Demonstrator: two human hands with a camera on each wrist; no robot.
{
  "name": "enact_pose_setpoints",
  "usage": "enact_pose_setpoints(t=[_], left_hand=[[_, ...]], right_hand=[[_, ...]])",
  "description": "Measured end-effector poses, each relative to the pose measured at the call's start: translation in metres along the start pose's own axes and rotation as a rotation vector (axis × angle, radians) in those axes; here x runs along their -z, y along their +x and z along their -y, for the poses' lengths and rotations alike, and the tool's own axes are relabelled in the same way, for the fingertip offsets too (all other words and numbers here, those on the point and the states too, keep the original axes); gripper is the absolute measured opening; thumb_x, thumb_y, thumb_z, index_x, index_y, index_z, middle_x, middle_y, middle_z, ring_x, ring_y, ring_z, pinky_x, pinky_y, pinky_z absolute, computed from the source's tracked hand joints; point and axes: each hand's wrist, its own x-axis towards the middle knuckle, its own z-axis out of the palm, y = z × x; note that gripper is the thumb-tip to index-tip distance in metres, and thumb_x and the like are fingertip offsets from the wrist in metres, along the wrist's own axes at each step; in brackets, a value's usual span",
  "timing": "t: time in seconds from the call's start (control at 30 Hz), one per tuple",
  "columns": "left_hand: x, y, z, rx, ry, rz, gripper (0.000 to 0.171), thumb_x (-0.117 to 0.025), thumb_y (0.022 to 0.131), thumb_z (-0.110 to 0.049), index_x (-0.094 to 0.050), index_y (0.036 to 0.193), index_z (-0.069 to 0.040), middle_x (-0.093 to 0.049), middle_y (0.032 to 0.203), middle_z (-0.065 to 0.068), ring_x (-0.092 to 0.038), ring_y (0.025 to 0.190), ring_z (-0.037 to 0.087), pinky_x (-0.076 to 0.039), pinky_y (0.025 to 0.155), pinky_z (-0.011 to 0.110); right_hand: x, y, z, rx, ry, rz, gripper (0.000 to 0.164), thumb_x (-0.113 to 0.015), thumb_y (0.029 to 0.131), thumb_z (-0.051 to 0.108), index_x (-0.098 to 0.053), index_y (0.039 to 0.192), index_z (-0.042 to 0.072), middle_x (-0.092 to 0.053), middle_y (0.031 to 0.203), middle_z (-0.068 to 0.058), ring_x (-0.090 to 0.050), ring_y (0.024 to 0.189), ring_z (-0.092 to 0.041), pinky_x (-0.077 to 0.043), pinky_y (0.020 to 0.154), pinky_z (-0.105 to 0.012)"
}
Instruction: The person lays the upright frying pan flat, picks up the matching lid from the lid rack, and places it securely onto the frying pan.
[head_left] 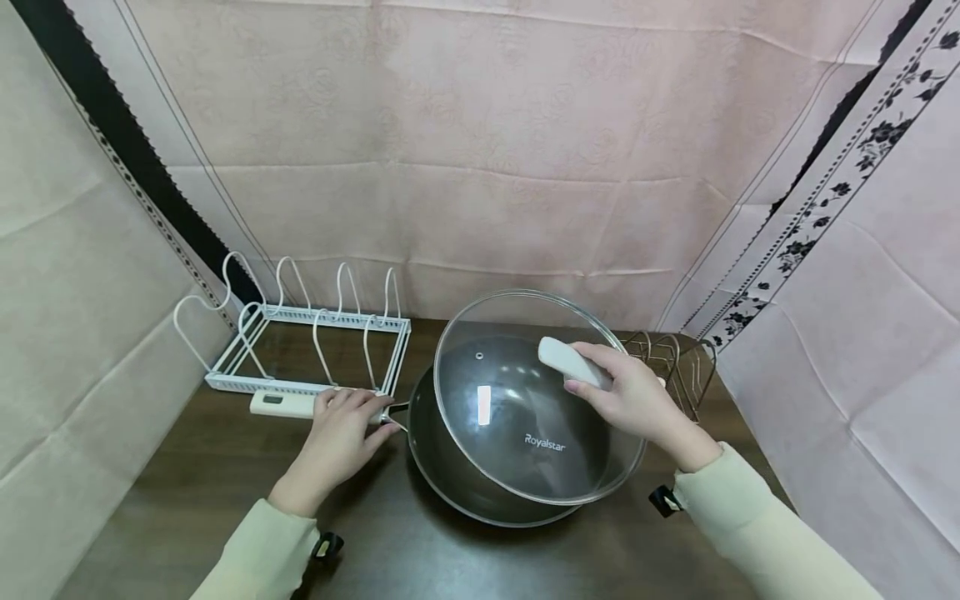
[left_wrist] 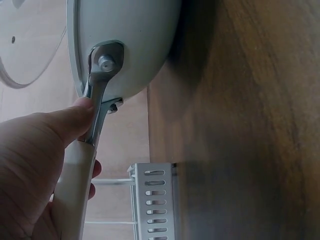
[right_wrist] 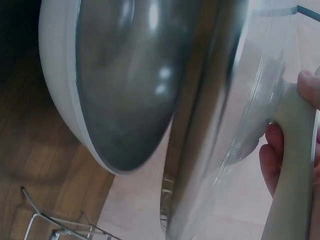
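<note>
A pan (head_left: pixel 465 492) with a dark grey inside and a pale outer wall is at the middle of the table. My left hand (head_left: pixel 339 442) grips its long white handle (head_left: pixel 281 404); the left wrist view shows the thumb on the metal joint of the handle (left_wrist: pixel 75 175). Above the pan is a clear glass lid (head_left: pixel 517 467) marked "Royalstar". My right hand (head_left: pixel 626 392) holds the lid by its white knob (head_left: pixel 566 360). A gap separates lid and pan rim (right_wrist: pixel 92 155) in the right wrist view.
Left of the pan stands a white wire rack (head_left: pixel 300 385) with upright loops, close behind the pan handle. A bronze wire rack (head_left: pixel 686 375) sits at the back right, partly hidden by my right hand. Pale cloth (head_left: pixel 525 167) hangs behind the wooden table (head_left: pixel 180 500).
</note>
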Motion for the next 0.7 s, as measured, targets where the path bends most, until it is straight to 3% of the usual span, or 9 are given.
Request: enact_pose_setpoints(t=[0.27,0.7], left_hand=[[-0.001,0.000,0.000,0.000,-0.002,0.007,0.039,-0.071,0.086,-0.043,-0.070,0.115,-0.017,-0.065,0.106,0.005,-0.055,0.101,0.030,-0.022,0.096,0.056],[-0.001,-0.001,0.000,-0.010,0.002,-0.027,0.038,-0.073,0.085,-0.040,-0.070,0.114,-0.016,-0.065,0.104,0.006,-0.055,0.099,0.029,-0.023,0.096,0.055]], right_hand=[[-0.019,0.002,0.001,0.037,-0.052,0.054,0.046,-0.072,0.086,0.043,-0.061,0.128,0.027,-0.063,0.117,0.009,-0.058,0.089,-0.009,-0.047,0.076,-0.036],[-0.039,0.005,0.000,0.112,-0.122,0.109,0.047,-0.075,0.085,0.038,-0.063,0.128,0.023,-0.065,0.115,0.006,-0.060,0.096,-0.010,-0.048,0.080,-0.037]])
